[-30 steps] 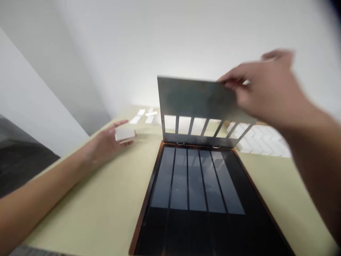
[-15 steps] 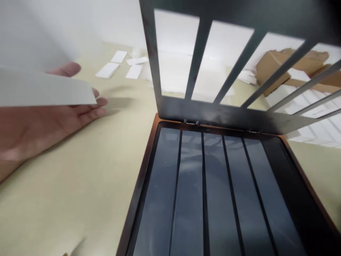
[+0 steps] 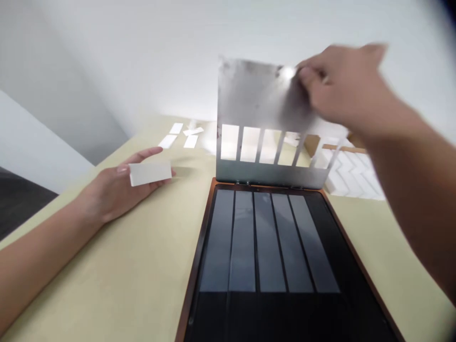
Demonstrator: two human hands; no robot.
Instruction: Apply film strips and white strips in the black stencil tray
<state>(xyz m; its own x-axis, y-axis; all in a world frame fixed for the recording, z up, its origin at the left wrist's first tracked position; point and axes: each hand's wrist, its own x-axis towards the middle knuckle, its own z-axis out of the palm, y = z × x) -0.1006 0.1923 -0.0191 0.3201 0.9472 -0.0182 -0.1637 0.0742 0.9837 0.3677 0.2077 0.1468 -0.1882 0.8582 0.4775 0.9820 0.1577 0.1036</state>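
My left hand [image 3: 116, 194] is at the left above the table, closed on a white rectangular card [image 3: 151, 174], possibly a thin stack of them. Its thumb lies at the near end and fingers underneath. My right hand [image 3: 342, 83] pinches the top edge of a thin metal plate [image 3: 254, 90] with several rectangular slots. This plate stands raised on hinges at the back of a black tray [image 3: 263, 316] with an orange-brown rim. Several grey glossy strips [image 3: 215, 242] lie side by side in the tray, with a bare black band along their right.
Several white cards [image 3: 167, 141] lie loose on the pale yellow-green table [image 3: 117, 285] at the back left. Behind the plate at the right is a cardboard box [image 3: 312, 144], with rows of white pieces [image 3: 351, 173] next to it. A white wall [image 3: 171, 47] rises behind.
The view has drawn back and tilted up. My right hand now shows on the top edge of the slotted plate. My left hand still holds the white card.
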